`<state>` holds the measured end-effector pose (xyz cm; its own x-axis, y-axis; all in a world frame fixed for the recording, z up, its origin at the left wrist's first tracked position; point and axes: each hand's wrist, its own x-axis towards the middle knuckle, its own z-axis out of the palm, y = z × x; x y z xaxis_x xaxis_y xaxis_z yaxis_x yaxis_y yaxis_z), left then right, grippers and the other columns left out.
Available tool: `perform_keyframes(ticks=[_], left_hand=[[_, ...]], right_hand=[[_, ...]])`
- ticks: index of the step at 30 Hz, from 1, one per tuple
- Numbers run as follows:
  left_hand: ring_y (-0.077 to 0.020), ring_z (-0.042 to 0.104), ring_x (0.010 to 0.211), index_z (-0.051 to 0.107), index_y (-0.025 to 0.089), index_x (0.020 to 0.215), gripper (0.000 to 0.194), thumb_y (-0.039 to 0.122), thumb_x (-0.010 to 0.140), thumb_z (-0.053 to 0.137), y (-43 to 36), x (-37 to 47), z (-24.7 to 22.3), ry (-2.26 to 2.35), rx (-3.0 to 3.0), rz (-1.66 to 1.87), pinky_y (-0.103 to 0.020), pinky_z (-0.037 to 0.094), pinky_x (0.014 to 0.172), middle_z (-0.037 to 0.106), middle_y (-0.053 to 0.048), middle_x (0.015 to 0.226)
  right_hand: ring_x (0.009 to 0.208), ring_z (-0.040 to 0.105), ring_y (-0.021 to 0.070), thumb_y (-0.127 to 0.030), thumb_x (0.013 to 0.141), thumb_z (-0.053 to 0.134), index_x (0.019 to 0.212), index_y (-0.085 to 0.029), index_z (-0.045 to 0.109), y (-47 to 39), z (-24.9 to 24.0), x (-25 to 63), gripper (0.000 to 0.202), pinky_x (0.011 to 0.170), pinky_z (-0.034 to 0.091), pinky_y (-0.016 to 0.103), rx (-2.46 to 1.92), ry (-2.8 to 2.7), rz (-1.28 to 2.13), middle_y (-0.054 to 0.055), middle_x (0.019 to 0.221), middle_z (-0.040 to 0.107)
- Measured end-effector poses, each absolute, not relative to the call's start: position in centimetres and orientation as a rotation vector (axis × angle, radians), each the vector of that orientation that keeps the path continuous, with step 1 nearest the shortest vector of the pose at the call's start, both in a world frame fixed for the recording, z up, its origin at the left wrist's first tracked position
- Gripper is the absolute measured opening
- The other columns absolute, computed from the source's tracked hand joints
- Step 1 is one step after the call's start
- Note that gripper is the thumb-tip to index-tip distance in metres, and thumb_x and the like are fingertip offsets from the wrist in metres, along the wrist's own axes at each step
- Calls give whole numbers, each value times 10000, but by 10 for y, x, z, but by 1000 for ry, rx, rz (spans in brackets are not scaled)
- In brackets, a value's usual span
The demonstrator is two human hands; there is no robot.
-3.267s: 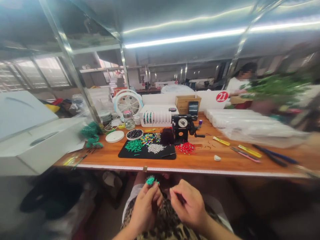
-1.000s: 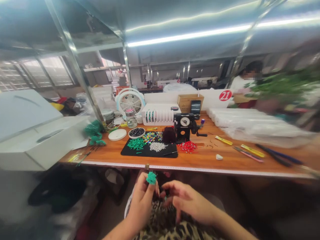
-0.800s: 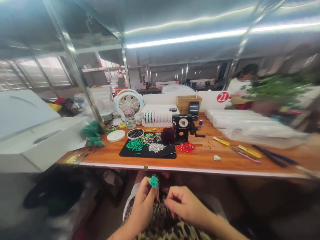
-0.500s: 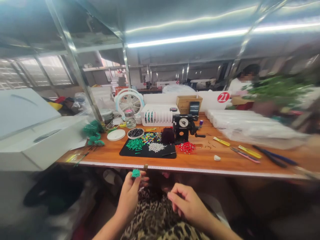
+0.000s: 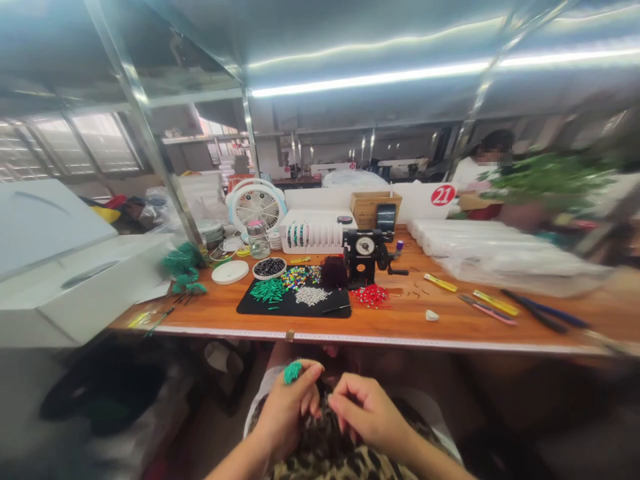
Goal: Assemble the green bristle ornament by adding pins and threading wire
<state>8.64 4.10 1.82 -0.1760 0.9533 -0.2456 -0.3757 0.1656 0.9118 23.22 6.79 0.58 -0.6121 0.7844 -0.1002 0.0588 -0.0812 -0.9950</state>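
My left hand is in front of the table edge with its fingers curled and the thumb side up. A small cluster of green beads rests against the thumb and forefinger of that hand, carried by it. Close on its right, my right hand has thumb and forefinger pinched together. Whatever lies in that pinch is too small to make out. The hands are apart by a narrow gap, above leopard-print cloth on the lap.
On the table lies a black mat with green tube beads, white beads and mixed beads. Red beads, a hand-cranked black machine, yellow cutters and pliers are nearby. A person is behind, at right.
My left hand has moved right and nearer to me, turning inward toward my right hand, with the green cluster still on it. My right hand has shifted slightly left.
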Motion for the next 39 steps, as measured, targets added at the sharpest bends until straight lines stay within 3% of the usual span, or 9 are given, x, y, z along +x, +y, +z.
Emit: perform_keyframes(ticks=[4,8,15,23,26,28,31,34,39], left_hand=[[-72,404,353,505,185,753,297,454,759,629,38,86,18,1149,875,1284,-170,283,353,532,37,500],[-85,378,385,483,197,669,284,437,784,582,34,74,31,1235,1175,1185,-198,297,382,468,49,508],[-155,514,590,590,214,632,163,328,748,593,43,13,55,1930,1639,1444,-245,387,585,585,3,606],[-126,452,412,590,193,654,264,434,759,606,26,4,79,1738,1404,1146,-222,341,443,553,5,476],[-153,537,564,646,185,619,219,362,748,647,18,34,80,1616,1637,1006,-232,398,544,630,-38,609],[-165,562,619,682,191,663,192,344,770,632,16,58,72,1495,1694,952,-238,413,582,652,-47,672],[-175,581,629,692,197,693,190,341,787,611,21,76,55,1499,1653,981,-241,420,577,663,-46,684],[-189,601,640,679,208,706,209,361,802,575,41,55,50,1642,1678,981,-250,439,590,680,-38,687],[-273,609,898,659,200,979,234,292,787,559,98,-15,64,2161,1770,974,-351,419,809,693,-100,946]], right_hand=[[408,421,71,-288,731,551,606,-164,478,69,5,233,191,431,340,181,-861,-1688,1782,-31,477,518],[574,498,104,-271,717,588,592,-139,566,74,6,241,183,566,381,204,-738,-1943,1654,-1,602,575],[656,499,120,-200,719,588,587,-150,590,79,20,279,141,614,364,203,-914,-2131,1547,-12,631,547],[641,485,152,-321,798,559,593,-171,597,104,14,325,257,610,363,252,-1078,-2315,1364,19,643,550],[773,545,187,-336,734,655,824,-202,673,103,25,308,162,684,417,271,-1013,-2199,1350,57,867,612],[796,571,181,-349,676,716,1075,-230,599,94,29,281,433,653,455,263,-843,-1955,1642,64,1014,604],[534,550,115,-440,663,717,894,-167,558,80,22,241,391,485,440,227,-631,-1482,2126,23,750,619],[322,368,40,-517,680,682,649,-163,463,75,5,225,416,352,276,165,-702,-1264,2142,-65,444,463],[327,309,26,-492,657,675,646,-172,454,75,-15,231,389,337,234,163,-803,-1346,2078,-66,468,487]])
